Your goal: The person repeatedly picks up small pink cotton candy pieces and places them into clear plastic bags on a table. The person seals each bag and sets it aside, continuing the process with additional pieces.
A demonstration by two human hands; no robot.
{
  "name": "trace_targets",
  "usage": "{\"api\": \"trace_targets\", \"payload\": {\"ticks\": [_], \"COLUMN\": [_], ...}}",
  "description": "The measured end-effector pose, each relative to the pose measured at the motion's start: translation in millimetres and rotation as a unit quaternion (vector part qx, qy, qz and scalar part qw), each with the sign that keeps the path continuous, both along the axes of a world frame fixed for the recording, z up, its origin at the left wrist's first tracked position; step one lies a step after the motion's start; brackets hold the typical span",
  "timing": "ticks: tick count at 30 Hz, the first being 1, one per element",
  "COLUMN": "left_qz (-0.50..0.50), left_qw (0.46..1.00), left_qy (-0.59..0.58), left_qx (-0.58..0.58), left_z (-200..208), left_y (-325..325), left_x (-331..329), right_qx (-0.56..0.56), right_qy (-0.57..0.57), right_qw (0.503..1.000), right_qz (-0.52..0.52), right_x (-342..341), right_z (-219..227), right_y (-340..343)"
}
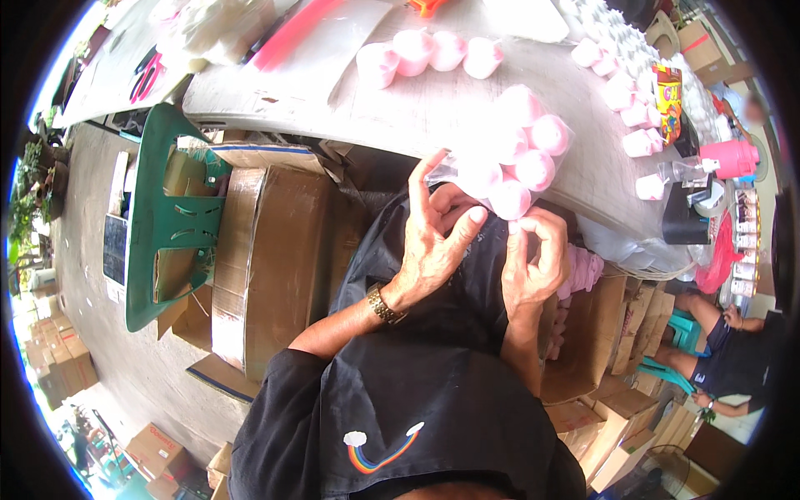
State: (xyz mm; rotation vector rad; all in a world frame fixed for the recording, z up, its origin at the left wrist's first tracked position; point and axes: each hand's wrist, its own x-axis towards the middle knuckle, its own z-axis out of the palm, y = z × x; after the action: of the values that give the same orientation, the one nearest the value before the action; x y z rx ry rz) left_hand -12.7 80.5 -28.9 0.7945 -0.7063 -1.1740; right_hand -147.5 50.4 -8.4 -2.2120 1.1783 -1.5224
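A clear plastic bag (467, 177) filled with several rounded pink pieces (533, 169) leans over the table's near edge, above my lap. My left hand (437, 237) is at the bag's lower left, its index finger raised along the film and its other fingers curled against it. On the other side, my right hand (535, 258) pinches the bag's near edge between thumb and fingers. What lies under the fingertips is partly hidden. Beyond the bag, a short row of loose pink pieces (448, 52) stands on the white table (367, 117).
More pink pieces (621, 92) line the table's right side, by a yellow-brown packet (669, 100) and a pink container (733, 158). Cardboard boxes (279, 258) and a green plastic chair (150, 233) are at left. An open box (583, 358) stands at right; a person (725, 350) sits beyond.
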Motion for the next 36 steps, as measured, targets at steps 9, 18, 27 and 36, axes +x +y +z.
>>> {"api": "trace_targets", "payload": {"ticks": [9, 18, 27, 36], "left_qz": [0.002, 0.073, 0.067, 0.140], "left_qw": [0.997, 0.984, 0.993, 0.979], "left_qy": [0.074, 0.162, 0.055, -0.125], "left_qx": [0.007, 0.023, 0.076, 0.080], "left_z": [5, -9, -38, -50], "left_y": [-6, -5, 18, 24], "left_x": [-6, 0, 29, 39], "right_qx": [0.046, 0.281, 0.476, 0.531], "right_qy": [0.014, -0.223, -0.339, -0.361], "right_qw": [0.998, 0.927, 0.776, 0.755], "right_qz": [0.031, 0.112, 0.238, 0.136], "right_x": [7, -14, -15, 5], "right_z": [-3, -10, -11, -36], "right_y": [11, 27, 23, 36]}}
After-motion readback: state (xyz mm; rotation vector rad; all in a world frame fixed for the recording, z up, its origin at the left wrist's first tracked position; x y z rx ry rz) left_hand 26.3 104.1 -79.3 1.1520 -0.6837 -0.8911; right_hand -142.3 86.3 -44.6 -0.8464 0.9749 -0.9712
